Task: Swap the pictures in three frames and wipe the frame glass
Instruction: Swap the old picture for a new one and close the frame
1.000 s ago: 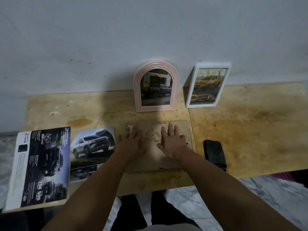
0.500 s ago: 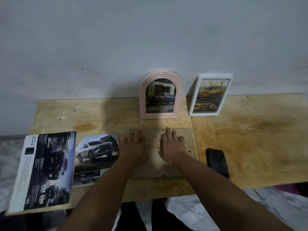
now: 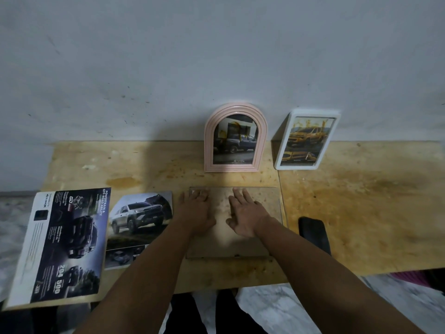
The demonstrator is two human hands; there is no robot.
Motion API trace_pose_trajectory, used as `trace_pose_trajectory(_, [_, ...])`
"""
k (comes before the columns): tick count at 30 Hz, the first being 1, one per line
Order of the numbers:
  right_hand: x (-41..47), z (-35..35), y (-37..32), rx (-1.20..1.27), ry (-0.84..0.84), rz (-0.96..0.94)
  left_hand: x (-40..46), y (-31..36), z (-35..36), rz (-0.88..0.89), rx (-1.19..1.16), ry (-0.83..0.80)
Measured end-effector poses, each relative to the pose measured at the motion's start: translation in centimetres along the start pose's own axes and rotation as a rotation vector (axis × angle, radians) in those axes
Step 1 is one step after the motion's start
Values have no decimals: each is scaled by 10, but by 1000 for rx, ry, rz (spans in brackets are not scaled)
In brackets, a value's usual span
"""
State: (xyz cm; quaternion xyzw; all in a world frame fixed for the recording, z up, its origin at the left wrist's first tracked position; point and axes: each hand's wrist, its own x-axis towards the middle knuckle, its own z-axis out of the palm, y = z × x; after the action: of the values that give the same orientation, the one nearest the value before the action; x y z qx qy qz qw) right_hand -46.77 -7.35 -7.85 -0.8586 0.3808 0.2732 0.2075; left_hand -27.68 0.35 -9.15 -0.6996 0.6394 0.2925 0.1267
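Both hands lie flat on a brown frame back [image 3: 250,247] that is face down on the wood surface [image 3: 361,213], low in the middle of the picture. The left hand [image 3: 196,213] rests on the board's left part w/ fingers straight, grip open, holding nothing. The right hand [image 3: 248,213] rests just right of it, fingers spread a bit, grip also open, nothing held. The two hands are near each other but not touching.

Up past the hands, at center, a pink arched frame [image 3: 235,138] stands upright against the wall [image 3: 216,56] w/ a dark truck pic inside. Just to its right a white frame [image 3: 308,138] leans on the wall, tilted, w/ a yellow truck pic.

Left of the board, a loose truck picture [image 3: 139,225] lies flat (silver truck on dirt), its right edge just beside the left hand. Further left, at the lower left, a dark brochure [image 3: 65,244] lies flat, hanging a bit over the surface's edge.

Right of the board, near the right arm, sits a small black thing [image 3: 313,235]; can't tell what it is.
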Motion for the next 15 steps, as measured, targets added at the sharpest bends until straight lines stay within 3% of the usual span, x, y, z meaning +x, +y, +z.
trace_pose_trajectory(10, [2, -7, -1, 34, -63, 0, 4, 4, -1, -39, -11, -8])
trace_pose_trajectory(15, [-10, -2, 4, 2, 73, 11, 0, 6, 2, -33, -22, -12])
